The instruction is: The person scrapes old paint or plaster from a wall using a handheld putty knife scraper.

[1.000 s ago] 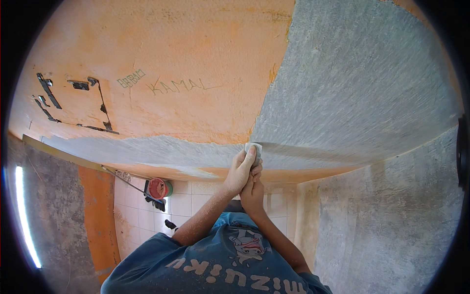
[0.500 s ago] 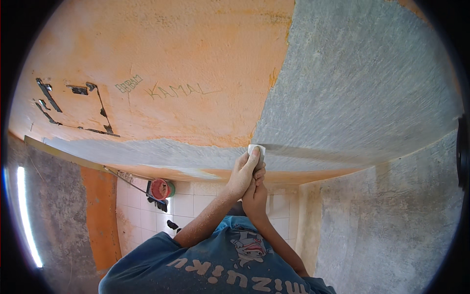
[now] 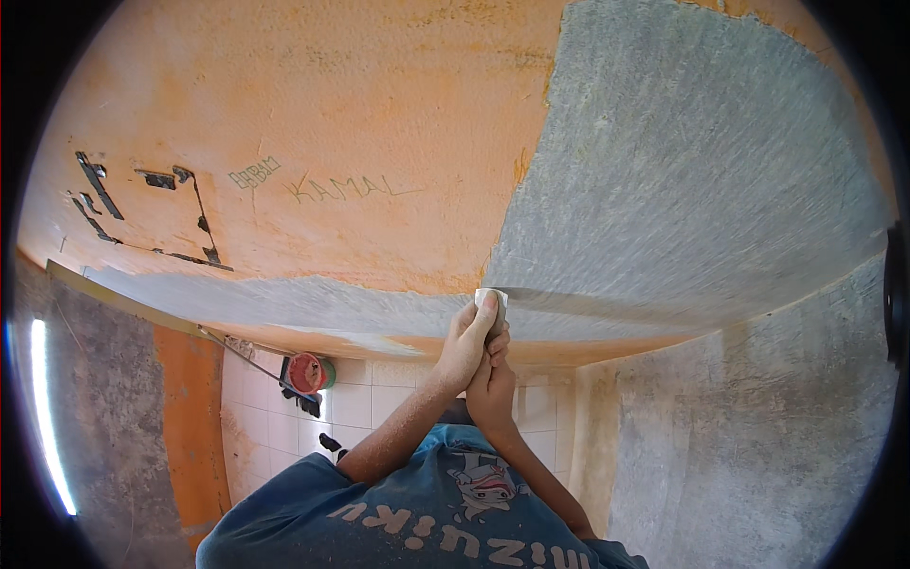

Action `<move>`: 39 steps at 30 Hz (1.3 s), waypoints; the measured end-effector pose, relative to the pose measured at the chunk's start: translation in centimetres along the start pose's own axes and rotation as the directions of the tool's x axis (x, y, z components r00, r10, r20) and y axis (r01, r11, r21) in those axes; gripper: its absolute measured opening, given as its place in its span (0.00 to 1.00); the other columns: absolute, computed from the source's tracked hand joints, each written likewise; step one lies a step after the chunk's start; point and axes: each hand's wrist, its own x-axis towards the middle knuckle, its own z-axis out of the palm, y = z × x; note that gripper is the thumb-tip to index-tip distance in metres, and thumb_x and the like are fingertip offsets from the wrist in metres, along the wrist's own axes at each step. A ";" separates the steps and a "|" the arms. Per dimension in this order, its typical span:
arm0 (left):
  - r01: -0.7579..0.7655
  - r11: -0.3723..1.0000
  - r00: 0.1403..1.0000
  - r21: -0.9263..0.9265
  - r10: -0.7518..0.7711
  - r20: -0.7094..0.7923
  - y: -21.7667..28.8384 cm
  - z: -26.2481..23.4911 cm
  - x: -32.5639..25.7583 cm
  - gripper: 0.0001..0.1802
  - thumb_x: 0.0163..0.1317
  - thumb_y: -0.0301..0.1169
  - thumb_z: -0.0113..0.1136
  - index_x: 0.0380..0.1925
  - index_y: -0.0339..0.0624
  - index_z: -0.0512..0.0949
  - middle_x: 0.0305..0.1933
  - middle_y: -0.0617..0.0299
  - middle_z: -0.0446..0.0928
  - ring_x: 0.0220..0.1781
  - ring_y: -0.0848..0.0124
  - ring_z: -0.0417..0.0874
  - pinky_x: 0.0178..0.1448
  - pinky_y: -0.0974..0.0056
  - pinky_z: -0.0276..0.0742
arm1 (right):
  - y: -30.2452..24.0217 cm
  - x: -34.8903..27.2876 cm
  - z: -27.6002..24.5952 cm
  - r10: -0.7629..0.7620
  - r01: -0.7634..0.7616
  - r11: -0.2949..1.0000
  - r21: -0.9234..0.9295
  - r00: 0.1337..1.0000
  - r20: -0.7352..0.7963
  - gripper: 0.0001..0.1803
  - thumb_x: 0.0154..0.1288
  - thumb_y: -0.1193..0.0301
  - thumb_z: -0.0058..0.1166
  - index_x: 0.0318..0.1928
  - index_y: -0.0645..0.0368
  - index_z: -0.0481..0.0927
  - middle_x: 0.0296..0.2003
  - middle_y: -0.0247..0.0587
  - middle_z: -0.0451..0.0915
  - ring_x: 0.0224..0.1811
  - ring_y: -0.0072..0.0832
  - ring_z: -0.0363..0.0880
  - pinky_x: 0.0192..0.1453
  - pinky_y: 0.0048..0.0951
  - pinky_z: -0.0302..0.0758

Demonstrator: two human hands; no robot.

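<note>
- Head view: the camera looks up at an orange ceiling (image 3: 313, 114), part of it already covered with a grey coat (image 3: 692, 161) that takes the right side and a band along the far edge.
- Both hands are raised together at the ceiling's far edge, where it meets the tiled wall (image 3: 379, 403). The left hand (image 3: 466, 343) is closed around the handle of a small pale scraper (image 3: 490, 302); the right hand (image 3: 493, 384) is wrapped just beneath it, bracing the same grip.
- The scraper's top touches the grey band right at the seam between the band and the larger grey patch; its blade seems to run off to the right as a thin dark line, though that is hard to make out.
- To do this pass well, I judge the tool should stay at a shallow, steady tilt with even pressure from both hands, drawn along the edge in one line so no ridge is left at the seam.
- The bare orange strip just below the band likely needs care so the coat meets the wall cleanly.
- A red reel (image 3: 305, 372) hangs on the tiled wall to the left, well apart from the hands.
</note>
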 end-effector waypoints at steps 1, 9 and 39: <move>-0.006 1.000 1.000 -0.009 0.006 0.009 -0.1 -0.1 0.0 0.18 0.73 0.47 0.45 0.28 0.48 0.61 0.21 0.69 0.59 0.20 0.80 0.61 0.22 0.72 0.61 | -0.1 0.1 0.0 -0.023 0.023 1.000 -0.005 1.000 -0.016 0.18 0.73 0.68 0.38 0.49 0.71 0.74 0.38 0.61 0.80 0.42 0.48 0.83 0.41 0.36 0.77; 0.026 0.999 1.000 -0.033 -0.026 0.004 0.5 0.5 -0.3 0.18 0.72 0.47 0.46 0.29 0.48 0.61 0.22 0.68 0.61 0.20 0.80 0.61 0.22 0.73 0.61 | -1.3 0.0 -0.2 -0.091 0.090 0.996 -0.014 0.995 -0.048 0.18 0.73 0.68 0.39 0.50 0.70 0.74 0.37 0.61 0.81 0.42 0.48 0.83 0.41 0.36 0.77; 0.088 0.995 0.996 -0.052 -0.089 -0.017 0.6 0.3 -0.4 0.18 0.72 0.48 0.46 0.29 0.49 0.63 0.23 0.69 0.61 0.22 0.79 0.63 0.24 0.71 0.62 | -1.1 -0.1 0.2 -0.040 0.040 0.999 -0.002 0.995 -0.097 0.18 0.73 0.65 0.40 0.45 0.69 0.76 0.33 0.60 0.81 0.39 0.50 0.83 0.38 0.38 0.76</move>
